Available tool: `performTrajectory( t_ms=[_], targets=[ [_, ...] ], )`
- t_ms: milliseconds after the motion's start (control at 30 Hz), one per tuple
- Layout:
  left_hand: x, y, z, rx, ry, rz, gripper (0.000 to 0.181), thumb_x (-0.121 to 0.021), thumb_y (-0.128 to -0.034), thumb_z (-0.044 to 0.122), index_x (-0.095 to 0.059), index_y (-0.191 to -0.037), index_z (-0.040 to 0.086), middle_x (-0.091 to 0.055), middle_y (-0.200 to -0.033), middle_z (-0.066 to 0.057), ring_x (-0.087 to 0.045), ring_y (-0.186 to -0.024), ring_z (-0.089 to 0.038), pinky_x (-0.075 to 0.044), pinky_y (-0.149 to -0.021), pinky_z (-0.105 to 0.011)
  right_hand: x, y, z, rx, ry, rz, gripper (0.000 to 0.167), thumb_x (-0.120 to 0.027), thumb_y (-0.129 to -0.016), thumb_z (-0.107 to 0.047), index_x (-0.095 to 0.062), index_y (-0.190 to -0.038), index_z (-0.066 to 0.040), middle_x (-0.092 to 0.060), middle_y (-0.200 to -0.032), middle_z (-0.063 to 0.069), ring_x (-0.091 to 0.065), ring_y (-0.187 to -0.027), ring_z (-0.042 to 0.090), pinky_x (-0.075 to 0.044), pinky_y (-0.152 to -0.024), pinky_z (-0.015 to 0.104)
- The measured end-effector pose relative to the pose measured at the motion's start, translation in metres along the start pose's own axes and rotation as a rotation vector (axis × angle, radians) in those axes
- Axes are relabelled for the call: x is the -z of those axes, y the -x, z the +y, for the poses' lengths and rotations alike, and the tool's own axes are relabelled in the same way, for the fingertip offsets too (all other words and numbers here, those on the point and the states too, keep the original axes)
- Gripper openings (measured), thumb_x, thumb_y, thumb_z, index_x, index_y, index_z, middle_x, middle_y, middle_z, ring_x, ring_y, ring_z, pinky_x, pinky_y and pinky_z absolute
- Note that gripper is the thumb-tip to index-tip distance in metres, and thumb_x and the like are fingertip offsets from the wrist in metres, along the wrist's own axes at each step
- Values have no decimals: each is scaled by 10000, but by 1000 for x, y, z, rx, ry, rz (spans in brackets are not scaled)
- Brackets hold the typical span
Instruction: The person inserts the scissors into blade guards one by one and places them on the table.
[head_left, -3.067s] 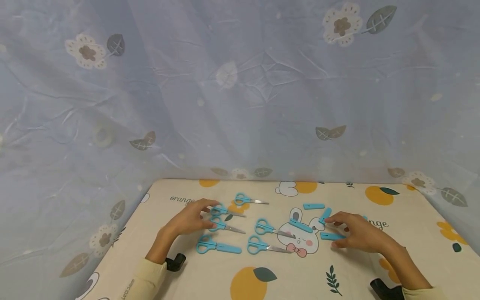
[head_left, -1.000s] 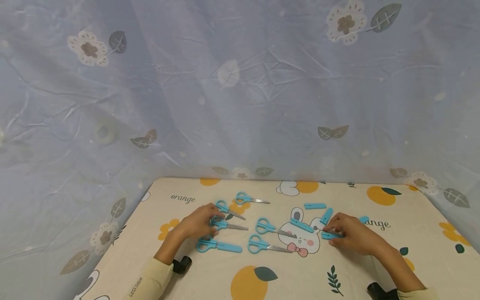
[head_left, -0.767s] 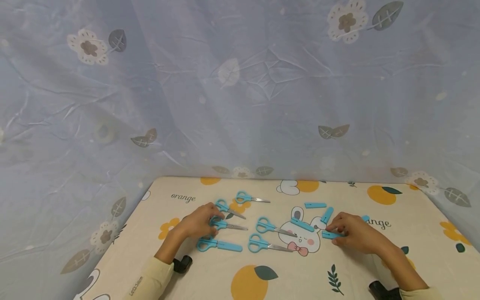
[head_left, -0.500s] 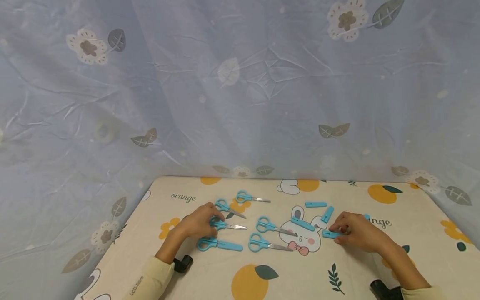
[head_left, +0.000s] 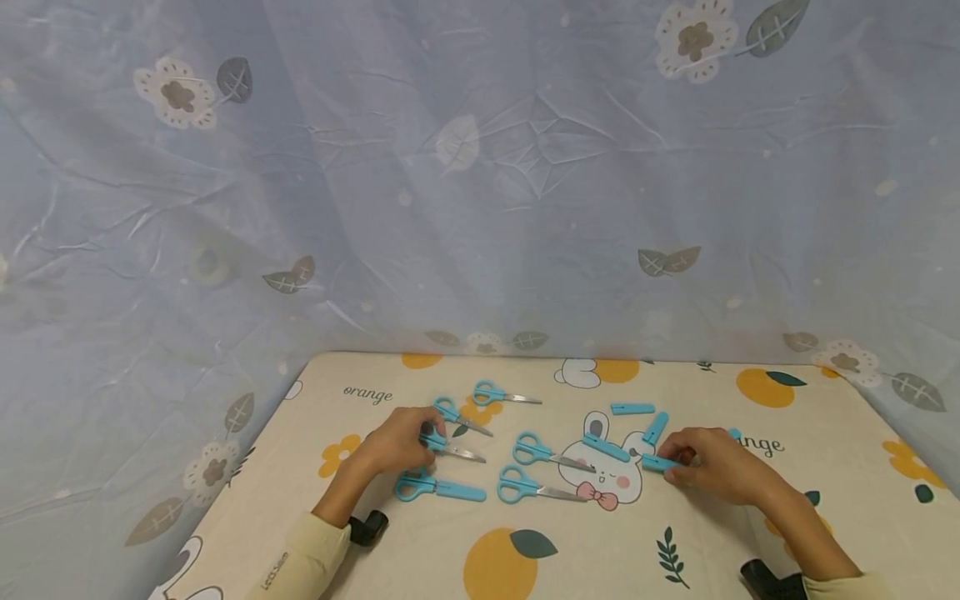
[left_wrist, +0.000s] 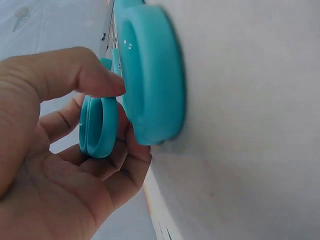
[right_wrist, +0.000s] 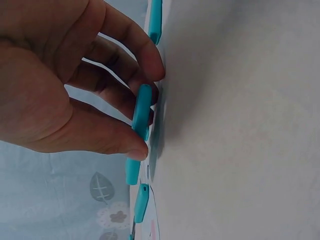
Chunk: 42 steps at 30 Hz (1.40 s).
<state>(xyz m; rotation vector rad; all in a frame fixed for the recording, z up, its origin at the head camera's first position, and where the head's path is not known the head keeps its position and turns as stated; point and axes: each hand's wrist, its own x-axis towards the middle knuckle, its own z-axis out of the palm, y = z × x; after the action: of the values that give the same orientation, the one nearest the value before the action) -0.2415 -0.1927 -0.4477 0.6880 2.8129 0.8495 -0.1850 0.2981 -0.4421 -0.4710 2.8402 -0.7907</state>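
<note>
On the left of the head view my left hand (head_left: 401,440) pinches the blue handle of small scissors (head_left: 463,453), their bare blades pointing right. In the left wrist view the thumb and fingers close about the finger loops (left_wrist: 102,125). Just nearer me lie sheathed scissors (head_left: 441,488), their handle beside the fingertips. My right hand (head_left: 712,465) pinches a blue blade cover (head_left: 655,462) between thumb and fingers. In the right wrist view that cover (right_wrist: 143,107) is held slightly off the cloth; the fingers hide part of it in the head view.
Several more bare-bladed scissors lie at left and centre, such as one pair (head_left: 517,485) and a far pair (head_left: 489,393). Loose blue covers lie around the right hand, including one slanted cover (head_left: 606,447) and another (head_left: 632,408). A printed cloth (head_left: 600,550) covers the table; a curtain hangs behind.
Over three seconds my left hand closes on the scissors' handle; lately they shift slightly left. My right hand pinches the cover, whose left end has risen and moved slightly left.
</note>
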Motion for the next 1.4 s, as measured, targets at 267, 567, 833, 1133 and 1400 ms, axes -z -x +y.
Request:
performTrajectory(
  t_ms=[267,567,833,1133,1400],
  targets=[
    [1,0,-1,17,51,42,340,-824,-779,-64,-742,-1032,149,-760,-1067,-60,-701,-1043,-230,-615,-856,-428,3,-2,-4,-34,-6,-12,152,-829,-942,-146,-788,-1088,-131,-745,-961,-72,-621,-873,110,-553,-761,226],
    [2,1,-2,55,177,15,262,-861,-864,30,-780,-1097,119,-691,-921,-31,-670,-790,-138,-585,-692,-301,3,-1,-6,-44,-39,-26,158,-821,-948,-137,-774,-1096,-113,-714,-936,-53,-584,-852,138,-519,-728,207],
    [3,0,-5,82,433,-47,244,-737,-994,31,-750,-1233,-18,-678,-866,-86,-754,-731,-204,-675,-662,-355,2,-1,-4,-23,-42,-13,166,-823,-942,-128,-765,-1096,-108,-727,-957,-50,-608,-861,121,-537,-740,210],
    [8,1,-2,100,509,-60,317,-705,-1021,40,-704,-1324,-55,-640,-818,-57,-714,-750,-221,-656,-687,-374,1,-1,-1,-1,-78,16,193,-842,-933,-168,-773,-1107,-122,-725,-952,-46,-599,-839,105,-523,-716,210],
    [12,2,-4,85,539,-44,355,-720,-1026,94,-688,-1344,-62,-678,-869,-64,-754,-847,-283,-681,-736,-386,2,0,5,51,-193,30,229,-842,-926,-139,-787,-1137,-68,-717,-935,-9,-571,-783,52,-533,-651,219]
  ],
)
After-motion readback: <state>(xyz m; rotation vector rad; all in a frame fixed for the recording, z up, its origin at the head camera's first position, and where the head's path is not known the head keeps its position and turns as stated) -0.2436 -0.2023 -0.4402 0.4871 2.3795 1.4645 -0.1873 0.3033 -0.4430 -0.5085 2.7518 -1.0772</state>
